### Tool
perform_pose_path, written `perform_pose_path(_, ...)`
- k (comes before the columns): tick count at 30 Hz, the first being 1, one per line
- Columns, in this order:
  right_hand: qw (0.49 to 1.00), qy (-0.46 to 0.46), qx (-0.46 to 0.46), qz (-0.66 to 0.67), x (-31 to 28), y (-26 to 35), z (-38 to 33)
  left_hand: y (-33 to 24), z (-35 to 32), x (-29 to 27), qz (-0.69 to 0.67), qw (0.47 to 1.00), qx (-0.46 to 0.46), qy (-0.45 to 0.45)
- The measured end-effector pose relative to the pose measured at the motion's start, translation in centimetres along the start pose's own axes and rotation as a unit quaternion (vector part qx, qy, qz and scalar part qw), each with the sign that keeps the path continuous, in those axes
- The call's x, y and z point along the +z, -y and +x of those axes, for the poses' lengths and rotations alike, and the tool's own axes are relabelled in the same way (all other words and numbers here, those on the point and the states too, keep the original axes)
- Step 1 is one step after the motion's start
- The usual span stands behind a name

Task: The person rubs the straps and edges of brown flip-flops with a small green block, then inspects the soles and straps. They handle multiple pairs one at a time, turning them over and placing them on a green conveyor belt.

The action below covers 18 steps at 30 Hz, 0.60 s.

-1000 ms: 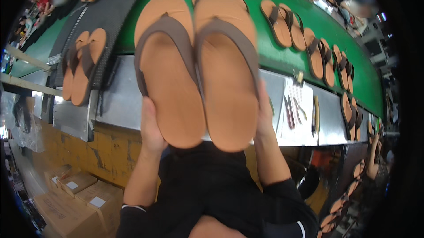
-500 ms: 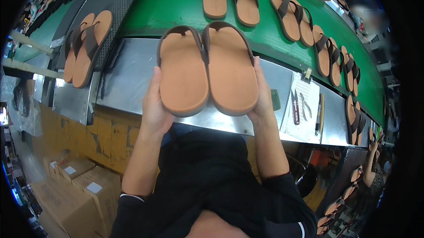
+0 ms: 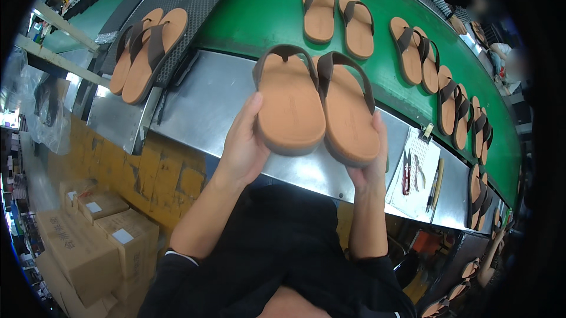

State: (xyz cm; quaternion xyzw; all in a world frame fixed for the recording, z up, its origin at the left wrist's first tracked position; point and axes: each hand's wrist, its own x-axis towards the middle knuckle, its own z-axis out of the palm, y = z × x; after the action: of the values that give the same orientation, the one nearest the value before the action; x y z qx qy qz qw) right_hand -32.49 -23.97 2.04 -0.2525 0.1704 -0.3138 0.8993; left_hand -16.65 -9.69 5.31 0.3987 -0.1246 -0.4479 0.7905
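Observation:
I hold a pair of tan thong sandals with dark brown straps side by side above the metal ledge, heels toward me. My left hand point(image 3: 243, 147) is closed on the outer side of the left sandal point(image 3: 292, 114), with the thumb along its edge. On the other side, my right hand point(image 3: 374, 162) grips the right sandal point(image 3: 352, 126) near its heel. The two sandals touch along their inner sides, and the right one sits slightly lower. Fingers beneath the soles are hidden.
More sandal pairs stand on the green belt point(image 3: 259, 20), and one pair point(image 3: 144, 53) rests on a black textured mat at left. A clipboard point(image 3: 415, 170) with snips, pliers and pens lies on the metal ledge point(image 3: 194, 91). Cardboard boxes point(image 3: 82, 247) are stacked lower left. Other people work beyond the belt.
The view has shifted, so the belt and ledge appear farther right. Both sandals have moved right with my hands and tilted, the right one dropping a little below the left.

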Motion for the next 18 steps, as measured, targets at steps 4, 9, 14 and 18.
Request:
perform_pose_path(4, 0.964, 0.13, 0.076, 0.221, -0.3, -0.8, -0.4, 1.7, -0.9, -1.2, -0.216, 0.971, -0.071, 0.067)
perform_pose_path(9, 0.936, 0.188, 0.18, 0.239, -0.9, -3.8, -1.0, 5.0, -1.3, -3.1, -0.32, 0.904, -0.147, 0.241)
perform_pose_path(14, 0.843, 0.269, 0.291, 0.364, -1.9, -6.0, -1.1, 6.7, -1.7, -4.4, -0.44, 0.835, -0.206, 0.258)
perform_pose_path(18, 0.82, 0.312, 0.307, 0.37, -2.2, -6.6, -0.8, 7.0, -1.4, -4.4, -0.453, 0.808, -0.229, 0.299)
